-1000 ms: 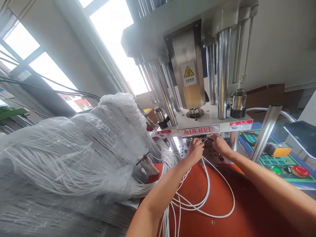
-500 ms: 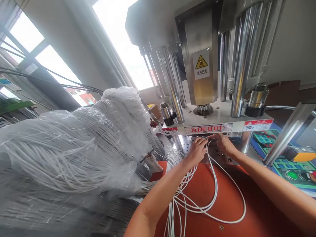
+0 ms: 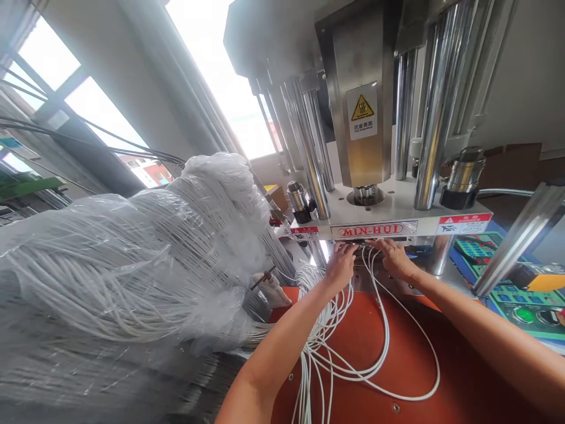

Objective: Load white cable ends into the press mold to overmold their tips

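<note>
Left hand (image 3: pixel 341 266) and right hand (image 3: pixel 395 259) slightly apart, right of frame centre, beneath edge of press plate (image 3: pixel 398 205); grip cannot be determined. White cables (image 3: pixel 387 335) between hands, looping over red tabletop (image 3: pixel 409 356), lower centre.

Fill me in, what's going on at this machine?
A person has both bare hands just below the MIN-HUI label on the machine's plate. The left hand and right hand are close together, with white cables running up between them from loops on the red surface. What each hand's grip holds is too small to tell. A plastic-wrapped bundle lies off to the left.
</note>
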The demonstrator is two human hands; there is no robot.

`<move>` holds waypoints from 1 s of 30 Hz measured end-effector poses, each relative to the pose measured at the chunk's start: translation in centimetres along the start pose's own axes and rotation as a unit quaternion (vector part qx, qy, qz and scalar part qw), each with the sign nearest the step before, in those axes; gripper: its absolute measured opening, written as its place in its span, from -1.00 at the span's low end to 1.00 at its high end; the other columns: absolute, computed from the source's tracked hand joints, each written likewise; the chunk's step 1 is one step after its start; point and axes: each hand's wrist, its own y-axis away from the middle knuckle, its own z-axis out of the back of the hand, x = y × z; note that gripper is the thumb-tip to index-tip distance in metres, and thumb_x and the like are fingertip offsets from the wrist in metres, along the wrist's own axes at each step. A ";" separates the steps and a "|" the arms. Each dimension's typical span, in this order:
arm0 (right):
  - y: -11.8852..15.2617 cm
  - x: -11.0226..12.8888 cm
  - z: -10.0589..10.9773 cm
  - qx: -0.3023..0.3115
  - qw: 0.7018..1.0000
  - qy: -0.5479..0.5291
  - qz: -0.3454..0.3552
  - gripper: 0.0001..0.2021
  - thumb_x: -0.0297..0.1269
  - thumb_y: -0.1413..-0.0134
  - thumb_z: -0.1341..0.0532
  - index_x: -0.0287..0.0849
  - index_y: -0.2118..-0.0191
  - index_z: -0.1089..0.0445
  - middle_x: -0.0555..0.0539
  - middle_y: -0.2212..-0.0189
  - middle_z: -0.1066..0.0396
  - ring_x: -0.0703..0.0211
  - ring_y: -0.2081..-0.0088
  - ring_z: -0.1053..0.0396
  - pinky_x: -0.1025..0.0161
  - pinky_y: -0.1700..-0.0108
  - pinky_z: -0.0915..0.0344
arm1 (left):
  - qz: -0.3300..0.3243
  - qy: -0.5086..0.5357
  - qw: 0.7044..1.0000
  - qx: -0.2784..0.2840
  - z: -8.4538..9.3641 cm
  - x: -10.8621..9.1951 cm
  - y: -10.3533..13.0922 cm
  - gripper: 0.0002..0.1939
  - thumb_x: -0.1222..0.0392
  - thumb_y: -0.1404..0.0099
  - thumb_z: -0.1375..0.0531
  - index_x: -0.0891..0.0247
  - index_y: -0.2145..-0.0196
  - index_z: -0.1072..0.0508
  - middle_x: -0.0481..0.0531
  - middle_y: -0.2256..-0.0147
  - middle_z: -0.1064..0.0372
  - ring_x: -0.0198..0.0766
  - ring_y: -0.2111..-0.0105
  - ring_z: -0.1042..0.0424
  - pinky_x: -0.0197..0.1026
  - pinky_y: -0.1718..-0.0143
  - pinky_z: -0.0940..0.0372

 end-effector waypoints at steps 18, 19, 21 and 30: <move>-0.9 -0.5 -1.1 -0.006 1.000 0.022 -0.003 -0.21 -0.64 0.21 -0.01 -0.10 -0.24 -0.30 -0.18 0.03 -0.47 -0.01 0.00 -0.34 0.09 0.01 -0.25 | 0.017 -0.019 1.000 -0.003 -0.9 0.4 -0.7 -0.79 0.31 -0.40 -0.07 0.22 0.20 -0.52 0.07 0.17 -0.44 -0.12 0.01 -0.30 -0.05 -0.05 -0.32; -1.0 -0.4 -1.1 -0.003 1.000 0.023 0.001 -0.21 -0.65 0.20 -0.01 -0.08 -0.24 -0.30 -0.17 0.02 -0.46 -0.02 -0.02 -0.33 0.08 0.00 -0.23 | 0.036 -0.026 0.999 -0.005 -0.7 0.6 -0.6 -0.79 0.32 -0.40 -0.07 0.22 0.20 -0.52 0.07 0.18 -0.43 -0.12 0.03 -0.31 -0.05 -0.05 -0.32; -1.1 0.1 -1.2 0.002 1.000 0.025 0.015 -0.21 -0.65 0.16 -0.01 -0.01 -0.25 -0.29 -0.14 0.01 -0.46 -0.03 -0.05 -0.30 0.04 -0.02 -0.20 | 0.054 -0.050 0.997 -0.001 -0.3 0.9 -0.3 -0.78 0.30 -0.39 -0.10 0.22 0.09 -0.49 0.08 0.16 -0.41 -0.09 0.03 -0.31 -0.03 -0.05 -0.32; -1.8 2.4 -1.1 0.030 0.993 0.073 0.083 -0.34 -0.62 -0.06 0.03 -0.04 -0.27 -0.24 -0.19 -0.03 -0.45 -0.10 -0.05 -0.27 -0.06 -0.04 -0.09 | -0.010 -0.172 0.982 0.075 -0.5 1.3 -0.2 -0.61 0.09 -0.40 -0.13 0.24 -0.13 -0.39 0.18 0.07 -0.36 0.05 -0.06 -0.26 0.02 0.04 -0.32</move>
